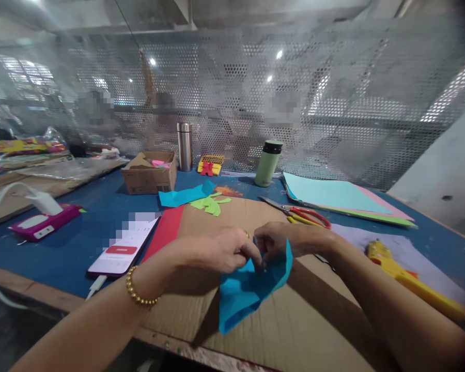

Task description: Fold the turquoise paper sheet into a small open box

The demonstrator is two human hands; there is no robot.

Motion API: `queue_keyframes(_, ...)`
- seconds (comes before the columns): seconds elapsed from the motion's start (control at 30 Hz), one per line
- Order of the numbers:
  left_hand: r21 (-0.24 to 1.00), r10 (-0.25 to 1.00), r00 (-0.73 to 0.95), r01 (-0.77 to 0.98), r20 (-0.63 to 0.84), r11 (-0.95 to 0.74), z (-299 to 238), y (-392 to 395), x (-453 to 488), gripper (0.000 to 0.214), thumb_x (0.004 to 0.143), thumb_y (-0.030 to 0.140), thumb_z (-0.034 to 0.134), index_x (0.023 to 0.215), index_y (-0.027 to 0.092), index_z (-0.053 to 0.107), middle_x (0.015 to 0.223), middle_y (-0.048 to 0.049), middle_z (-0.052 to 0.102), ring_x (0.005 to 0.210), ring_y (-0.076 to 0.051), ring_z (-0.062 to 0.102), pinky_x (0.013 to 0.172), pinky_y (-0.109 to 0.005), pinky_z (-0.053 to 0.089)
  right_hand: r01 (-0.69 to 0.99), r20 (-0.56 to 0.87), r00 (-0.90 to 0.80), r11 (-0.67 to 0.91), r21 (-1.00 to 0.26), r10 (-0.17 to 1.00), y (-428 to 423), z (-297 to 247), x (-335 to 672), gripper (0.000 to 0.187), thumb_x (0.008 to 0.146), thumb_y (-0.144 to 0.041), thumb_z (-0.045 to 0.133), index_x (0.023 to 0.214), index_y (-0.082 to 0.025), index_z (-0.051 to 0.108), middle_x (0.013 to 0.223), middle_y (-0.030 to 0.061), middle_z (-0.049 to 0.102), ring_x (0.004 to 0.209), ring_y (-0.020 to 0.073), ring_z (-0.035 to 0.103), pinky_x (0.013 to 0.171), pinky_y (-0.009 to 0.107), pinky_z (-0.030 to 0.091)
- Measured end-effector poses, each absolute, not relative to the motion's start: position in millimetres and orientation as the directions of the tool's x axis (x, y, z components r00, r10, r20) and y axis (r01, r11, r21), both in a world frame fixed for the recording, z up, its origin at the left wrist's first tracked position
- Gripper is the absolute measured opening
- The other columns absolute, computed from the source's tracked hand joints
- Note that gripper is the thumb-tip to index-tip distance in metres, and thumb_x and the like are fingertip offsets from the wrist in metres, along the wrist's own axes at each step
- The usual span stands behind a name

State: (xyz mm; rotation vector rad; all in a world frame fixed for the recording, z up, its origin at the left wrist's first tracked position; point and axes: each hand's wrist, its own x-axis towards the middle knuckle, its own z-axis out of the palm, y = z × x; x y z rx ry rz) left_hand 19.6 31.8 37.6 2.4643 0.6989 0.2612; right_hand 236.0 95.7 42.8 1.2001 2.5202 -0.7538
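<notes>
- Gold-bead bracelet [130, 290], worn on left wrist [163, 281].
- Creased bright-blue paper [248, 294], six o'clock, over flat brown cardboard [313, 299]; left hand [230, 249] and right hand [273, 240] both pinch its upper part.
- Red-handled metal scissors [313, 215], one o'clock from paper.

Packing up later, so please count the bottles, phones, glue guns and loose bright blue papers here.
Bottles: 2 (steel bottle, green bottle)
Phone: 1
Glue gun: 1
Blue papers: 2 (near paper, far paper)
Total: 6
</notes>
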Motion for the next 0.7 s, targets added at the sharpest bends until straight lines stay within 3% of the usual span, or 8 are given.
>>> queue_keyframes(0.13,0.492,0.533,0.836,0.521,-0.130,-0.697,37.7,27.5,24.4,0.024,0.074,0.002,0.047,0.075,0.017,0.066,0.073,-0.0001,0.062,0.065,-0.012,0.049,0.064,-0.025,0.040,0.777,-0.414,-0.630,0.533,-0.337,0.657,95.1,42.2,234.9,0.024,0.063,-0.030,0.072,0.083,-0.017,0.068,0.078,0.0014,0.068,0.069,0.0166,0.060,0.051,0.020,0.036)
queue_keyframes(0.27,0.606,0.529,0.846,0.454,-0.064,-0.653,35.6,33.3,20.0,0.026,0.074,0.001,0.043,0.079,0.018,0.063,0.083,0.0001,0.063,0.074,-0.012,0.054,0.069,-0.024,0.041,0.776,-0.427,-0.631,0.518,-0.361,0.648,94.9,41.8,236.2,0.024,0.066,-0.032,0.071,0.085,-0.017,0.068,0.078,0.0020,0.068,0.068,0.0170,0.060,0.049,0.020,0.036)
queue_keyframes(0.37,0.646,0.561,0.824,0.469,-0.075,-0.603,37.7,37.5,17.7,0.023,0.074,0.002,0.042,0.075,0.017,0.060,0.076,0.0006,0.061,0.070,-0.012,0.053,0.067,-0.023,0.041,0.766,-0.415,-0.642,0.528,-0.367,0.644,96.0,40.9,237.8,0.028,0.067,-0.037,0.073,0.086,-0.017,0.068,0.080,0.0028,0.069,0.070,0.0179,0.061,0.051,0.021,0.037)
queue_keyframes(0.57,0.682,0.537,0.843,0.409,-0.029,-0.606,38.2,37.4,20.0,0.041,0.073,0.000,0.042,0.101,0.017,0.066,0.099,-0.0014,0.067,0.085,-0.014,0.057,0.077,-0.024,0.043,0.748,-0.397,-0.663,0.557,-0.360,0.634,97.9,39.0,238.7,0.031,0.066,-0.039,0.075,0.086,-0.017,0.068,0.080,0.0025,0.069,0.071,0.0178,0.061,0.052,0.021,0.036)
queue_keyframes(0.7,0.631,0.473,0.874,0.428,-0.108,-0.647,29.9,38.6,21.1,0.024,0.068,-0.002,0.044,0.072,0.017,0.058,0.071,0.0034,0.054,0.069,-0.012,0.048,0.065,-0.023,0.039,0.755,-0.414,-0.655,0.534,-0.380,0.631,96.3,39.3,237.8,0.024,0.066,-0.031,0.071,0.084,-0.015,0.066,0.077,0.0024,0.067,0.066,0.0169,0.059,0.052,0.022,0.037)
